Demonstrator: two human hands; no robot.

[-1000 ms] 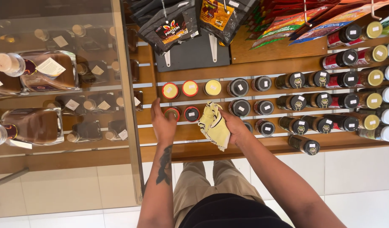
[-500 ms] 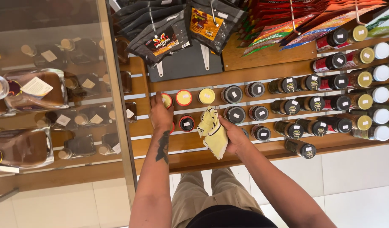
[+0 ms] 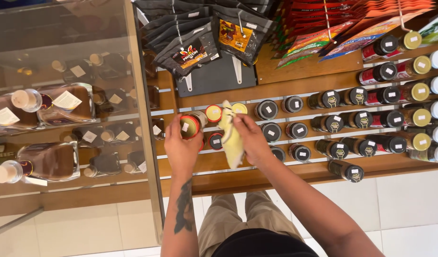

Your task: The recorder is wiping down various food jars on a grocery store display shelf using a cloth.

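Note:
My left hand [image 3: 181,147] grips a small jar with a red lid [image 3: 190,125], pulled a little out from the wooden shelf [image 3: 219,164]. Just right of it, my right hand [image 3: 251,140] holds a pale yellow cloth [image 3: 231,138], which hangs down in front of the jars. A jar with a red-and-yellow lid [image 3: 213,113] and one with a yellow lid [image 3: 239,108] stand on the upper shelf row behind the cloth. A red-lidded jar [image 3: 215,141] sits on the lower row between my hands.
Rows of black-lidded jars [image 3: 300,128] and gold- and white-capped bottles [image 3: 418,90] fill the shelves to the right. Dark pouches [image 3: 200,45] and colourful packets [image 3: 333,28] hang above. A glass cabinet [image 3: 71,119] with brown bottles stands at the left.
My left hand has taken a red-lidded jar off the upper row and drawn it toward me. My right hand has lifted the yellow cloth up beside it.

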